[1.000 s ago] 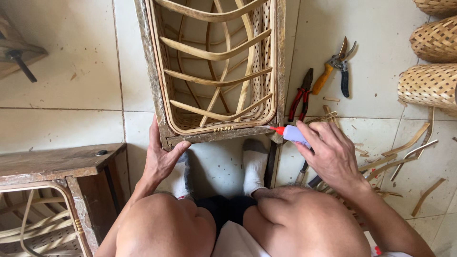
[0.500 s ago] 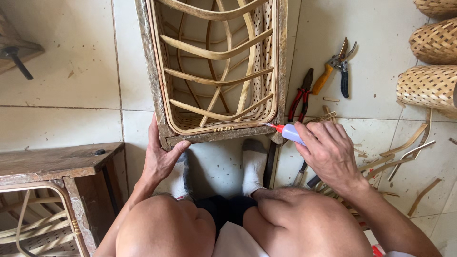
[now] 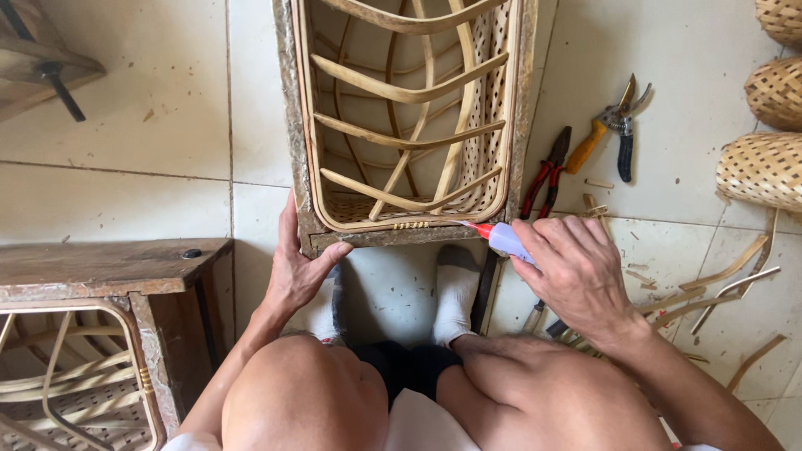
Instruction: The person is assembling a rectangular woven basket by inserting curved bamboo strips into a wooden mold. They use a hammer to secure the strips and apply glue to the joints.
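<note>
- One glue tube (image 3: pixel 504 239), pale with red nozzle, tip at the near right corner of the frame (image 3: pixel 406 125).
- Gripped in the right hand (image 3: pixel 576 276), fingers curled round it.
- One oblong rattan frame on floor tiles, curved slats inside, woven wall.
- Left hand (image 3: pixel 296 271) clasping its near left corner, thumb spread.
- Two cutters: red pliers (image 3: pixel 545 174), orange-handled shears (image 3: pixel 608 127).
- Three woven baskets (image 3: pixel 762 167) at far right.

The woven frame (image 3: pixel 405 125) stands ahead of the feet. Left hand (image 3: pixel 296 267) grips its near-left corner; right hand (image 3: pixel 576 271) holds a glue tube (image 3: pixel 501 238) at its near-right corner. Pliers (image 3: pixel 545 175) and shears (image 3: pixel 608 129) lie to the right.
</note>
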